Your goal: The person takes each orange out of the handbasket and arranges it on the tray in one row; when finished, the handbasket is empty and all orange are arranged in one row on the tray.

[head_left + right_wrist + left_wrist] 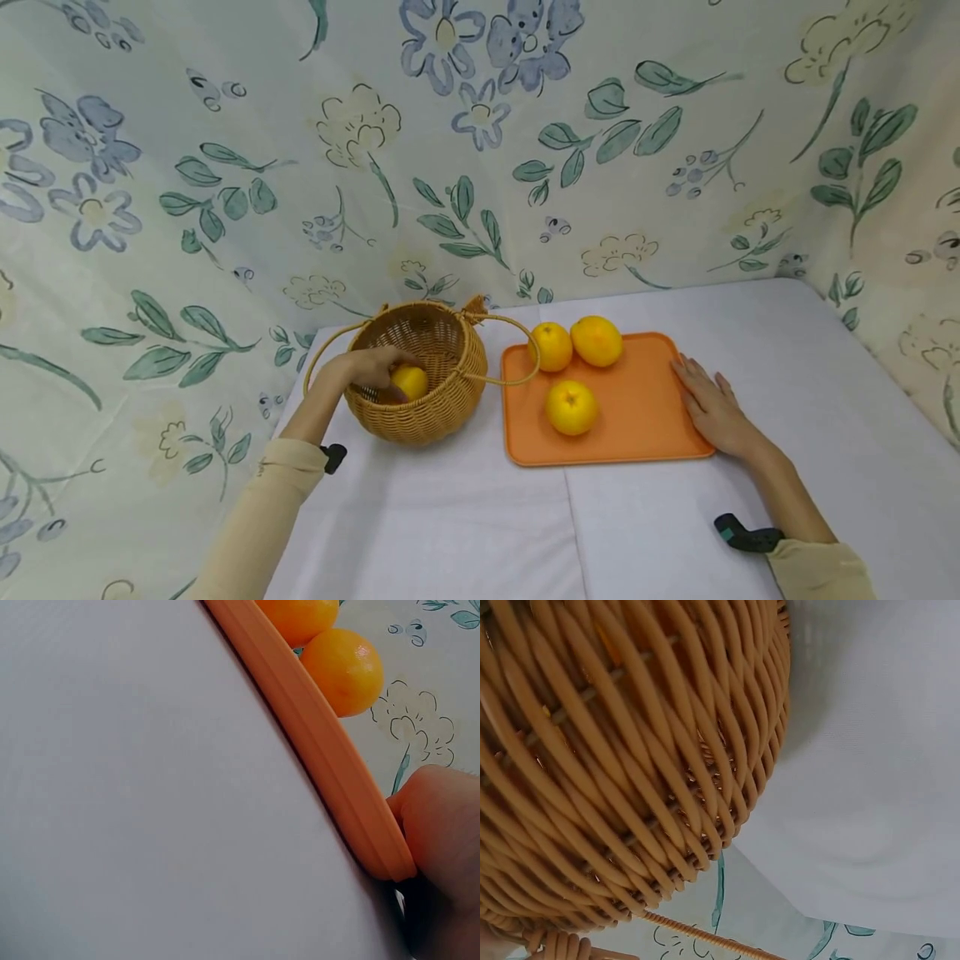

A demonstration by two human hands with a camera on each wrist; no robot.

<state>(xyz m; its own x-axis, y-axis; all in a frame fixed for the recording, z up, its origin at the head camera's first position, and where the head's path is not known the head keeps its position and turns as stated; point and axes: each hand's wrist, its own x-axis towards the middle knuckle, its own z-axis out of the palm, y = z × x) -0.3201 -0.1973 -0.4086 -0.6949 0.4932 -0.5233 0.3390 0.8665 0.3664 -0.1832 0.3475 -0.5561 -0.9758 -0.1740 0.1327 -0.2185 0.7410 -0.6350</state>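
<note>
My left hand (pixel 372 367) reaches over the rim into a round wicker basket (pixel 420 421) and grips a yellow fruit (pixel 409 382) inside it. The left fingertips are partly hidden behind the fruit and the basket wall. In the left wrist view, the woven side of the basket (pixel 630 750) fills much of the picture. To the right lies a shallow orange tray (pixel 637 417) with two round oranges (pixel 572 407) and a more oval yellow fruit (pixel 597 341). On the tray's right edge rests my right hand (pixel 716 412), its fingers extended; it also touches the tray's rim (pixel 330 750) in the right wrist view.
Thin loop handles (pixel 501 382) hang out on both sides of the basket, the right one overlapping the tray's left edge in the head view. A white cloth (pixel 465 517) covers the table. Behind it hangs a floral curtain (pixel 480 208).
</note>
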